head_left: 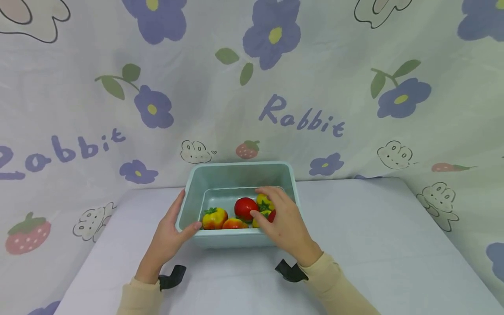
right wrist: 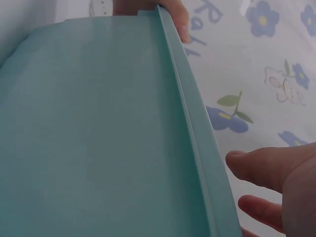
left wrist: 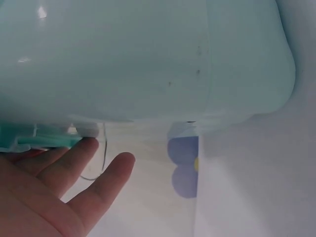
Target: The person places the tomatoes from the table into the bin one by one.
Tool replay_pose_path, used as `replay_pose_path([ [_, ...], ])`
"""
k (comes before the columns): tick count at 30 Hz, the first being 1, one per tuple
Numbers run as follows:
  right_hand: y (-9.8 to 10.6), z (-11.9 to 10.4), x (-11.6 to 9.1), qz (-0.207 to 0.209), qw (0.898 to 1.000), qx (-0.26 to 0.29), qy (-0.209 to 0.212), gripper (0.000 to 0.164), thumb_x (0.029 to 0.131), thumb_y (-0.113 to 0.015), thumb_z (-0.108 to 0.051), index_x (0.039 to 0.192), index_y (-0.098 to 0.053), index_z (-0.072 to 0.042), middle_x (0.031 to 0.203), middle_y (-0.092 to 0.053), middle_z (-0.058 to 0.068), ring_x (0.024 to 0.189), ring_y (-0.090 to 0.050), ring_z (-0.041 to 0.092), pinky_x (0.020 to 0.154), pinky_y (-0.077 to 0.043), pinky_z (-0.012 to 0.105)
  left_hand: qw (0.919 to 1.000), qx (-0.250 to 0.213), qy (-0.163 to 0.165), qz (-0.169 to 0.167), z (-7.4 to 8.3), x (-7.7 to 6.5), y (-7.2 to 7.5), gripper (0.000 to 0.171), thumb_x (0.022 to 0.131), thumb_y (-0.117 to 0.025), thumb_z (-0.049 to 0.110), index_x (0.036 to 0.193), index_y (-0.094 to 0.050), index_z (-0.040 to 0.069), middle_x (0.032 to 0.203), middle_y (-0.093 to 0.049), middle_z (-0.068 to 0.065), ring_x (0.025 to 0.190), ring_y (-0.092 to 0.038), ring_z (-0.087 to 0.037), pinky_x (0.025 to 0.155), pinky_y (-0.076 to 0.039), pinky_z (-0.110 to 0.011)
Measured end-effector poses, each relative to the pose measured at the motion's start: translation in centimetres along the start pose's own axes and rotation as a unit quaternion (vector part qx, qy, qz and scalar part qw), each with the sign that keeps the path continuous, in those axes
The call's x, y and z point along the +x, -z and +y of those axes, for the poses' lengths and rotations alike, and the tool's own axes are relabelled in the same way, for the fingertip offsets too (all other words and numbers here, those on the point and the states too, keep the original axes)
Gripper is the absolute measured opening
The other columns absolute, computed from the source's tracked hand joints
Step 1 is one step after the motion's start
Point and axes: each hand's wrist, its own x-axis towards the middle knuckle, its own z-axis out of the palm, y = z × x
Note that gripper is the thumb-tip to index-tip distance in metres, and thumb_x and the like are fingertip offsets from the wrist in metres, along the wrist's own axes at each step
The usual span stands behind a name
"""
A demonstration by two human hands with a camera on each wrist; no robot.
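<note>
A pale teal plastic bin [head_left: 240,238] stands on the table with several round, shiny fruit-like pieces inside. Among these are a yellow-and-red one with a green leafy top [head_left: 214,218], an orange-red one [head_left: 235,224], a plain red one [head_left: 246,208] and a yellow one with green leaves [head_left: 264,202]. My left hand [head_left: 169,236] holds the bin's front left corner, thumb at the rim and fingers along the outer left wall. My right hand [head_left: 285,223] reaches over the front right rim, thumb and fingers spread above the right-side pieces, partly hiding a red one [head_left: 272,215].
A white cloth covers the table [head_left: 354,227]. Behind the bin hangs a printed curtain [head_left: 220,109] with purple flowers and rabbits. Each wrist wears a black strap [head_left: 291,271], below beige sleeves [head_left: 330,280].
</note>
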Motion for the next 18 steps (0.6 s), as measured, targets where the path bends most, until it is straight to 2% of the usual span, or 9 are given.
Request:
replay_pose_path([
  [7, 1.5, 0.8, -0.1, 0.023, 1.000, -0.016, -0.004, 0.049, 0.084, -0.082, -0.015, 0.128, -0.062, -0.007, 0.126, -0.062, 0.007, 0.111, -0.061, 0.023, 0.093, -0.056, 0.037, 0.9995, 0.027, 0.002, -0.019, 0.3, 0.1, 0.6, 0.088, 0.096, -0.066, 0.031, 0.163, -0.010, 0.015, 0.166, -0.015, -0.018, 0.146, -0.022, -0.049, 0.102, -0.028, -0.076],
  [12, 2.7, 2.0, -0.1, 0.039, 0.999, -0.032, -0.001, 0.047, 0.085, -0.082, -0.014, 0.126, -0.062, -0.005, 0.122, -0.063, 0.010, 0.103, -0.061, 0.025, 0.089, -0.057, 0.042, 0.9987, 0.042, -0.007, -0.028, 0.3, 0.2, 1.1, 0.090, 0.096, -0.067, 0.032, 0.163, -0.010, 0.013, 0.166, -0.015, -0.019, 0.144, -0.025, -0.051, 0.102, -0.030, -0.075],
  [15, 3.5, 2.8, -0.1, 0.043, 0.998, -0.035, -0.005, 0.045, 0.085, -0.081, -0.013, 0.126, -0.063, -0.005, 0.124, -0.063, 0.011, 0.104, -0.062, 0.027, 0.089, -0.056, 0.044, 0.9989, 0.040, -0.017, -0.019, 0.4, 0.2, 1.4, 0.088, 0.097, -0.067, 0.029, 0.163, -0.011, 0.014, 0.166, -0.017, -0.018, 0.143, -0.027, -0.049, 0.104, -0.030, -0.074],
  [18, 4.5, 3.7, -0.3, 0.048, 0.998, -0.045, -0.016, 0.046, 0.086, -0.080, -0.014, 0.128, -0.062, -0.004, 0.127, -0.063, 0.011, 0.107, -0.063, 0.030, 0.091, -0.056, 0.046, 0.9986, 0.042, -0.032, 0.002, 0.5, 0.2, 1.8, 0.084, 0.097, -0.066, 0.026, 0.163, -0.014, 0.018, 0.165, -0.021, -0.015, 0.142, -0.033, -0.048, 0.104, -0.035, -0.069],
])
